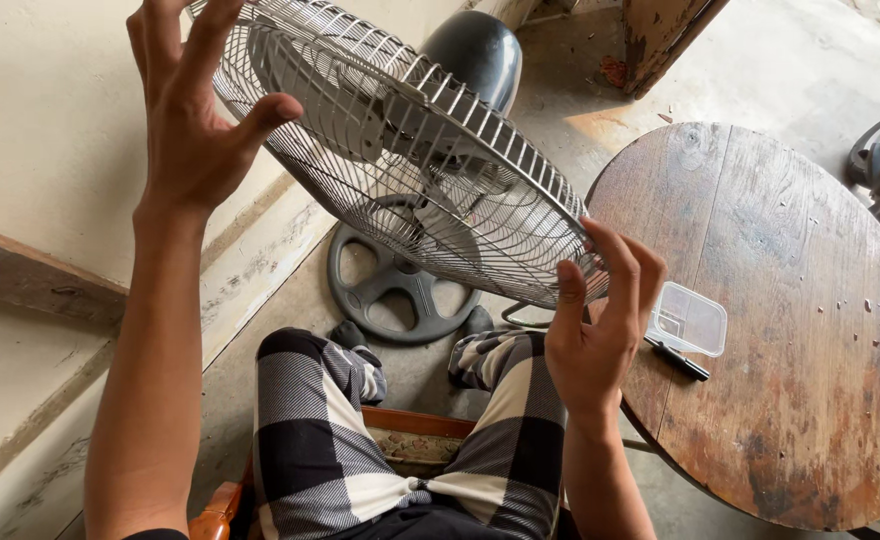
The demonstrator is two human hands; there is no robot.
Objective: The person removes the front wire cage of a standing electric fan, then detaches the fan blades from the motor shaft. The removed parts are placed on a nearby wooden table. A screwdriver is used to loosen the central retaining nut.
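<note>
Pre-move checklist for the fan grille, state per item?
1. Left hand at the fan grille rim, fingers spread: ok.
2. Right hand on the rim's near edge: ok.
3. Blades stopped: ok, no blur.
4. Grille clips undone: cannot tell.
5. Clear plastic box and dark tool on the round wooden table, apart from the grille: ok.
6. Fan base flat on the floor: ok.

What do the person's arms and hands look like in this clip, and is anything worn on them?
Both arms are bare to above the elbow. The left hand and right hand wear no gloves, rings, watch or bands that show. A dark sleeve edge peeks in at the left upper arm.
</note>
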